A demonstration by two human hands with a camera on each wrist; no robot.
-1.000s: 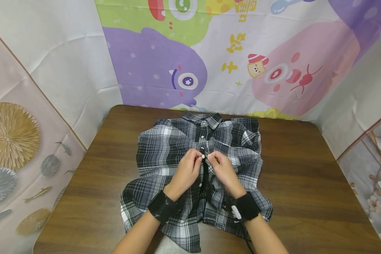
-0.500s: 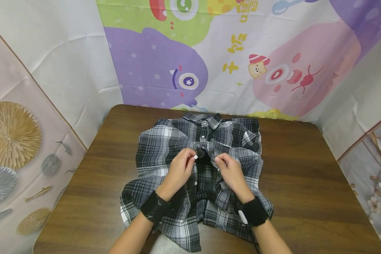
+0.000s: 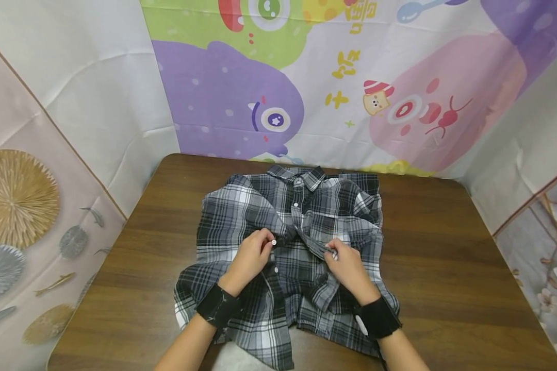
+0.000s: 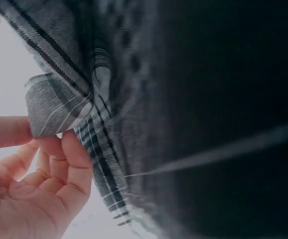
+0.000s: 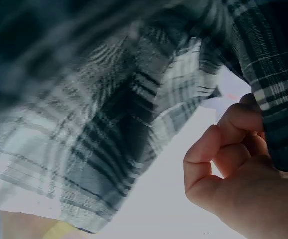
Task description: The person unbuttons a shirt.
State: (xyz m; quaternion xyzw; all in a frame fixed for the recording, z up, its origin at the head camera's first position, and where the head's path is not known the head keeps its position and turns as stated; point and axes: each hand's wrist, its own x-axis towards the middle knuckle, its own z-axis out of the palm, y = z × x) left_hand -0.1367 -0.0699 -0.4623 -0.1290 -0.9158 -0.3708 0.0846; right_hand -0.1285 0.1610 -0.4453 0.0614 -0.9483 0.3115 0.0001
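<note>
A grey, black and white plaid shirt (image 3: 232,216) lies front up, its collar at the far side. Its lower front gapes, and the inside of the back shows between the two edges. My left hand (image 3: 250,257) pinches the left front edge beside a white button (image 3: 274,242); another button (image 3: 276,270) sits lower on that edge. My right hand (image 3: 348,265) pinches the opposite front edge, pulled to the right. In the left wrist view a fold of plaid cloth (image 4: 54,107) is between thumb and fingers. Cloth (image 5: 278,99) partly hides the right fingertips in the right wrist view.
The shirt is on a brown wooden table (image 3: 441,257). Behind the table hangs a cartoon-printed cloth (image 3: 232,103), with pale curtains at both sides. Black bands (image 3: 218,306) wrap both wrists.
Both hands have moved apart and somewhat nearer to me, each drawing its front edge along. The gap in the shirt front has widened.
</note>
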